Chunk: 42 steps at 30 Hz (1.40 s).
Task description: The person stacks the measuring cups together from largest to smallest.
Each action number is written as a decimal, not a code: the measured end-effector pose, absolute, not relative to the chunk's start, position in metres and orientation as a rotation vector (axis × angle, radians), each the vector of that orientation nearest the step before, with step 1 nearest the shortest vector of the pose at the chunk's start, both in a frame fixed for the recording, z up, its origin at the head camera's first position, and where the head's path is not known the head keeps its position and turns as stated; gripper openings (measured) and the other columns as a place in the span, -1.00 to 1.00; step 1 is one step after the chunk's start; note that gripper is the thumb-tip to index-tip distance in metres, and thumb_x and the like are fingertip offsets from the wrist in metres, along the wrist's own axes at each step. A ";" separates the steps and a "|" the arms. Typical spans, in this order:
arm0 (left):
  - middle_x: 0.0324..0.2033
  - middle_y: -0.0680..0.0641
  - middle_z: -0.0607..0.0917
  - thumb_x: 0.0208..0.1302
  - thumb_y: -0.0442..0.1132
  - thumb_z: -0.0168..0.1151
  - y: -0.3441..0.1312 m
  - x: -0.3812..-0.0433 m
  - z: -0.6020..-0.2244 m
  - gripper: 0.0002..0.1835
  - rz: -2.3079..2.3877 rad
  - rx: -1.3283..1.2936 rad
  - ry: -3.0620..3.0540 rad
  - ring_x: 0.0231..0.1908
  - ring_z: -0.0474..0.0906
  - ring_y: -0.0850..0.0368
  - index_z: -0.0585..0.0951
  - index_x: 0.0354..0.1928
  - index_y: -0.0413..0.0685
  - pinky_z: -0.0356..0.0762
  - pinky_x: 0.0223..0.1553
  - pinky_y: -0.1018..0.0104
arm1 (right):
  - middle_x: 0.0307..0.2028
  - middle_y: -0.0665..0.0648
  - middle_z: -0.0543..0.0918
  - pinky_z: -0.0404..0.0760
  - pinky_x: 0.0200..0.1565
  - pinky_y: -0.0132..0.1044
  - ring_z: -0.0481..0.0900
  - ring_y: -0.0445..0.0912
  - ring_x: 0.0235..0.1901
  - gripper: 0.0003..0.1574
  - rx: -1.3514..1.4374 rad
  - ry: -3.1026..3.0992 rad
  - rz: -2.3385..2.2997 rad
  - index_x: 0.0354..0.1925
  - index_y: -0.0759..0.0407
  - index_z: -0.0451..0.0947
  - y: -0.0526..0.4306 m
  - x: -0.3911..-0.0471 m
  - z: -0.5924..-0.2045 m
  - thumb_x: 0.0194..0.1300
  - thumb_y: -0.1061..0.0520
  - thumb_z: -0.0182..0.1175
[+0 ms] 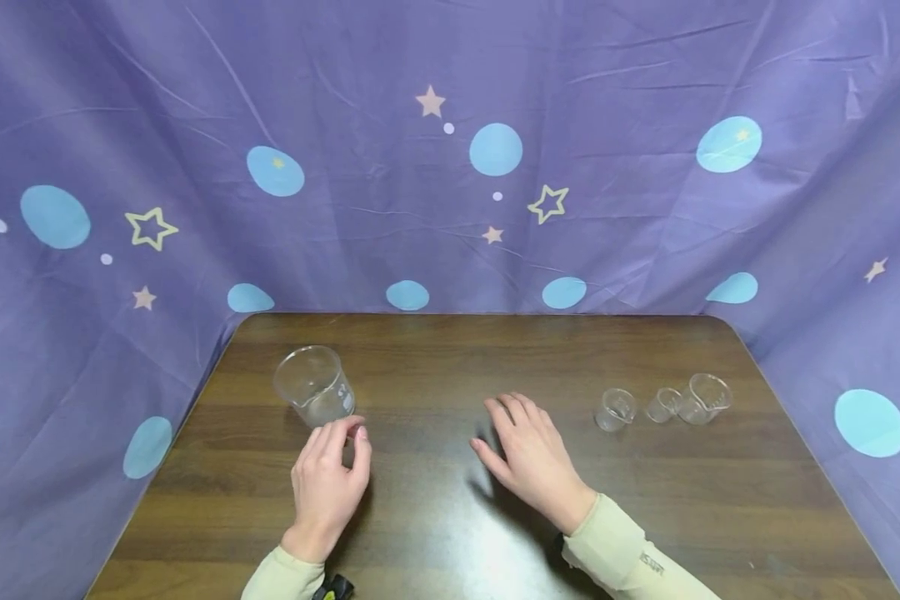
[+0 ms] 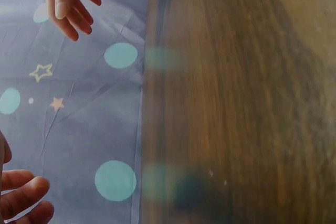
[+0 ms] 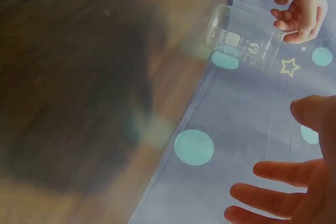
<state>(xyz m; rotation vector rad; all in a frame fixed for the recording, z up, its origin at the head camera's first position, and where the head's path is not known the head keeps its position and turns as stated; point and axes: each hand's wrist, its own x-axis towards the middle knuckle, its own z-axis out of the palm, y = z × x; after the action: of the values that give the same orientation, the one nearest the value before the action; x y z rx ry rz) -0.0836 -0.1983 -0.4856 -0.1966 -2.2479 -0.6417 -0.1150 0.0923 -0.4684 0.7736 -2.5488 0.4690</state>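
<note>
A large glass beaker [image 1: 317, 385] with white markings stands at the left of the table. My left hand [image 1: 326, 477] is just in front of it, fingers loosely bent and holding nothing. From the right wrist, the left hand [image 3: 304, 11] shows beside the rim of the large beaker [image 3: 241, 40]. Over the middle of the table hovers my right hand [image 1: 531, 460], its fingers spread and thumb apart, with nothing in it. Nearest to it on the right is a small glass beaker [image 1: 615, 410].
Farther right stand a smaller glass beaker [image 1: 663, 406] and a medium glass beaker [image 1: 706, 400], close together. The brown wooden table [image 1: 435, 367] reaches back to a purple curtain [image 1: 375, 167] with stars and dots, which also hangs along both sides.
</note>
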 end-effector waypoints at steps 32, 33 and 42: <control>-0.29 -0.30 0.64 0.37 -0.37 0.15 -0.255 -0.097 -0.493 -0.88 -0.805 0.154 -2.100 -0.18 0.52 -0.29 0.61 -0.17 -0.30 0.28 -0.18 -0.11 | 0.05 0.16 0.70 0.67 0.00 -0.05 0.65 0.06 0.07 -0.39 0.915 -2.512 0.287 0.22 0.20 0.58 0.020 -0.144 -0.446 0.43 -0.18 0.26; -0.28 -0.31 0.64 0.37 -0.37 0.14 -0.257 -0.098 -0.493 -0.87 -0.803 0.160 -2.105 -0.18 0.51 -0.31 0.61 -0.17 -0.30 0.28 -0.19 -0.12 | 0.05 0.15 0.71 0.67 -0.01 -0.05 0.65 0.06 0.07 -0.39 0.916 -2.511 0.285 0.22 0.19 0.59 0.019 -0.143 -0.446 0.43 -0.18 0.26; -0.23 -0.34 0.64 0.41 -0.35 0.11 -0.265 -0.099 -0.493 -0.84 -0.822 0.244 -2.147 -0.14 0.50 -0.35 0.60 -0.12 -0.32 0.28 -0.16 -0.14 | 0.02 0.09 0.72 0.67 -0.05 -0.10 0.65 0.02 0.04 -0.41 0.924 -2.491 0.249 0.17 0.15 0.61 0.007 -0.143 -0.446 0.39 -0.21 0.28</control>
<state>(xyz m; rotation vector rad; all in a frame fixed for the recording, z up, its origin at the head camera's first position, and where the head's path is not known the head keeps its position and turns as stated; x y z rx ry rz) -0.0994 -0.2648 -0.4927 0.2437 -2.1469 -0.8221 -0.1426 0.0068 -0.4460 0.9235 -2.4907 0.2486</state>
